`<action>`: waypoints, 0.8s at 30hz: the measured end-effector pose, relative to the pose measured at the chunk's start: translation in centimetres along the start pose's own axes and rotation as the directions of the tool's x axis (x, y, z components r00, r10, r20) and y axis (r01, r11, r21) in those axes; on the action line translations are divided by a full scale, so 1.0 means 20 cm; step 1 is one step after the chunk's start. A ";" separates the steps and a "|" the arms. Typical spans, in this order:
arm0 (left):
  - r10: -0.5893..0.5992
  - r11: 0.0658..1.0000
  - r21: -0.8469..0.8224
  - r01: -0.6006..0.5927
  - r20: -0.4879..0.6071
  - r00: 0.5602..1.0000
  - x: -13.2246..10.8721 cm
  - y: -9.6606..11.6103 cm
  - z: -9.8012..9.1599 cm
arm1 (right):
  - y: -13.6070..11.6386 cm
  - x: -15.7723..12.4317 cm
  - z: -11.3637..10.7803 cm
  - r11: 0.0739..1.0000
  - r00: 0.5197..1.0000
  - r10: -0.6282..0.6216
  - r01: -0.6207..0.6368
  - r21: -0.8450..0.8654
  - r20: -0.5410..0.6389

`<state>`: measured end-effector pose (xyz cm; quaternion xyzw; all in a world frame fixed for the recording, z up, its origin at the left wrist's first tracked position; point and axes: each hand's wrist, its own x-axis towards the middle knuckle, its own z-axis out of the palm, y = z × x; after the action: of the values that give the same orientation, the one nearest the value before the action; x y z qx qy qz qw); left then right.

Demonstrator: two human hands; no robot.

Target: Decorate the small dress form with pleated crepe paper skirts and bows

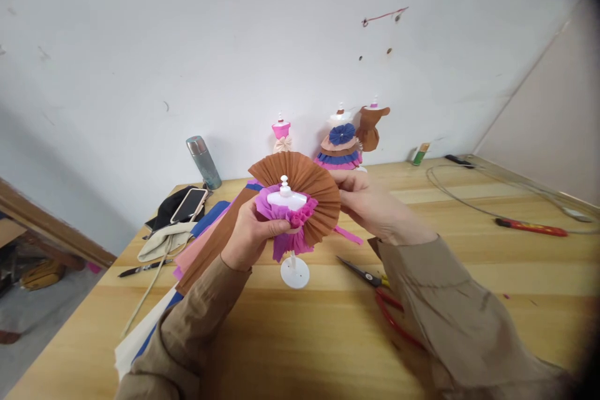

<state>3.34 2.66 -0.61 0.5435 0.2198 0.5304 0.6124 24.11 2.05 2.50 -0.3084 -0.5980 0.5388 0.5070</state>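
Observation:
A small white dress-form mannequin (287,201) stands upright on its round base (295,273) near the middle of the table. Purple and pink crepe paper (269,200) is wrapped round its torso. My left hand (248,232) is closed around the torso from the left, its thumb pressed across the front. Behind the form spreads a pleated brown paper fan (323,197). At the fan's right edge, my right hand (370,205) pinches the brown paper between thumb and fingers. Red-handled scissors (368,276) lie beside my right forearm, which partly covers them.
Three dressed mini mannequins (341,134) stand by the wall. At left are a steel flask (204,162), a phone (189,205), a cloth pouch (162,242), a pen (145,267) and paper strips (213,240). To the right lie a cable (450,190) and a red-handled tool (532,227).

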 end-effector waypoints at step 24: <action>-0.012 1.000 -0.001 0.012 -0.069 0.998 0.00 0.01 0.04 | 0.00 0.01 0.08 0.995 0.997 0.052 -0.048 0.084 -0.050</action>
<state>3.98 2.25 -0.15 0.5231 0.2440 0.5453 0.6079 22.48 1.73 2.75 -0.3160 -0.5537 0.5675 0.5211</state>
